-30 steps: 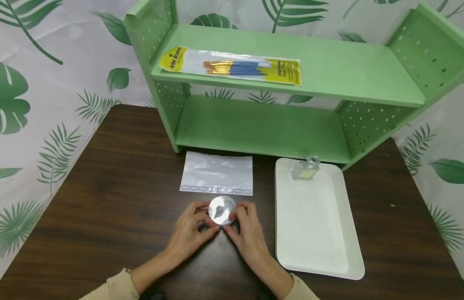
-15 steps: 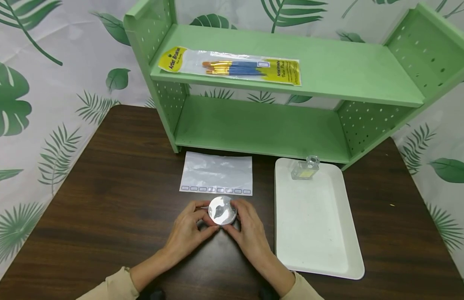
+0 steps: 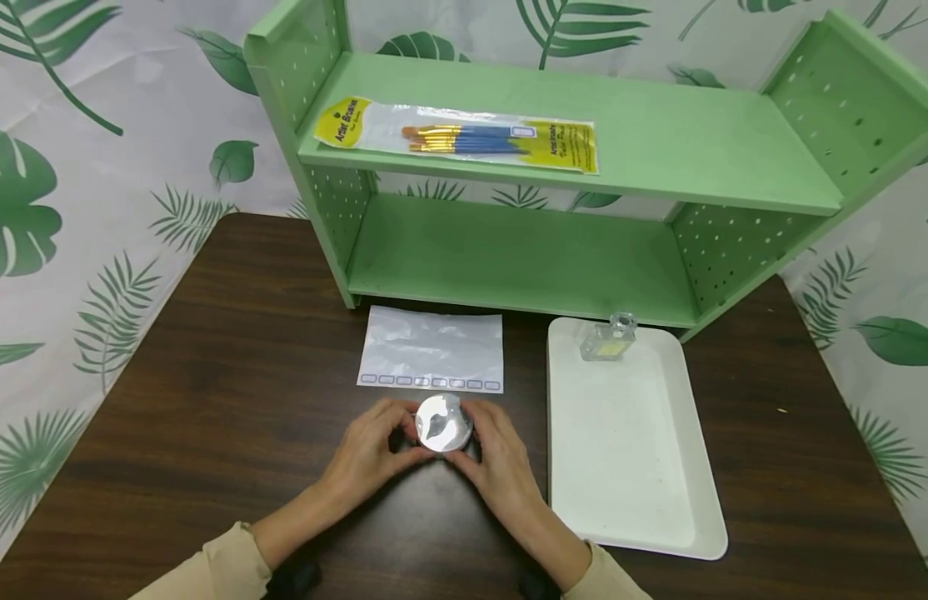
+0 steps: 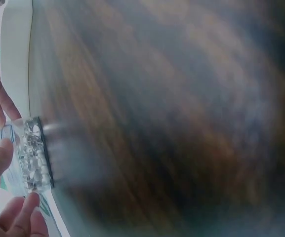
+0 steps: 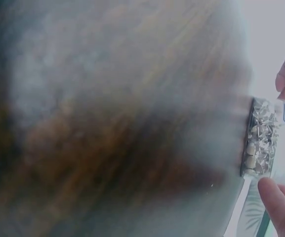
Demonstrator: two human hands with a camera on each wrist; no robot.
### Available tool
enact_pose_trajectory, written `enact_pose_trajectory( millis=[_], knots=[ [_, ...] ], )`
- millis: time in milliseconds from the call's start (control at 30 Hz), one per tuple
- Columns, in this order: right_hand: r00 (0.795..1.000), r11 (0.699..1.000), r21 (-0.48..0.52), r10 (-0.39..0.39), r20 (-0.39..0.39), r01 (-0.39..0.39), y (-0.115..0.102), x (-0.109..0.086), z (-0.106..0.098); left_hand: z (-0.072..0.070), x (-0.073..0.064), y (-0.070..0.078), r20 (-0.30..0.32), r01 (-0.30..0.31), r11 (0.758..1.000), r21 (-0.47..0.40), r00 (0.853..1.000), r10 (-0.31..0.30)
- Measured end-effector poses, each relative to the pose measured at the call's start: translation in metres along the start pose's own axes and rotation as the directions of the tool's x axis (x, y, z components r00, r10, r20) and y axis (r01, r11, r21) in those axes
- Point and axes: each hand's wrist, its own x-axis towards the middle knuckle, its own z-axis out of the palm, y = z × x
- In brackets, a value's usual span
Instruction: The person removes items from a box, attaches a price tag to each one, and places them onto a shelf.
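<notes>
While the left hand [image 3: 366, 446] grips its left edge and the right hand [image 3: 501, 454] its right, one round silver-topped piece [image 3: 443, 423] sits between them, equally near both, showing no long axis from above; white sheet [image 3: 432, 346], just beyond; white tray [image 3: 621, 458], right.

Round piece [image 3: 443, 423]: one. Hands: two, comprising one left hand [image 3: 369, 443] and one right hand [image 3: 501, 454]. Sleeves [image 3: 227, 562]: two. Worktop [image 3: 172, 425]: one. Sheet [image 3: 434, 342]: one, bearing eight printed boxes [image 3: 422, 381]. Tray [image 3: 621, 458]: one. Bottle [image 3: 606, 343]: one. Shelf unit [image 3: 501, 250]: one, with two shelves [image 3: 704, 137] and two side panels [image 3: 839, 108]. Brush pack [image 3: 569, 150]: one, containing several brushes [image 3: 471, 140]; these overlap, so their exact quantity cannot be determined.
</notes>
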Motion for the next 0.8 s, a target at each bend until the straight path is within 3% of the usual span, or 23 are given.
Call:
enact_pose_trajectory(
  millis=[600,800],
  knots=[
    [0.99,1.0,0.013,0.019,0.142,-0.021,0.004,0.011,-0.005,-0.006,0.004,-0.009,0.038,-0.096,0.994,-0.043,0.994,0.098],
    [0.978,0.998,0.044,0.034,0.206,-0.044,0.007,0.016,-0.007,-0.009,0.005,-0.012,0.078,-0.087,0.994,-0.069,0.993,0.093]
  ],
)
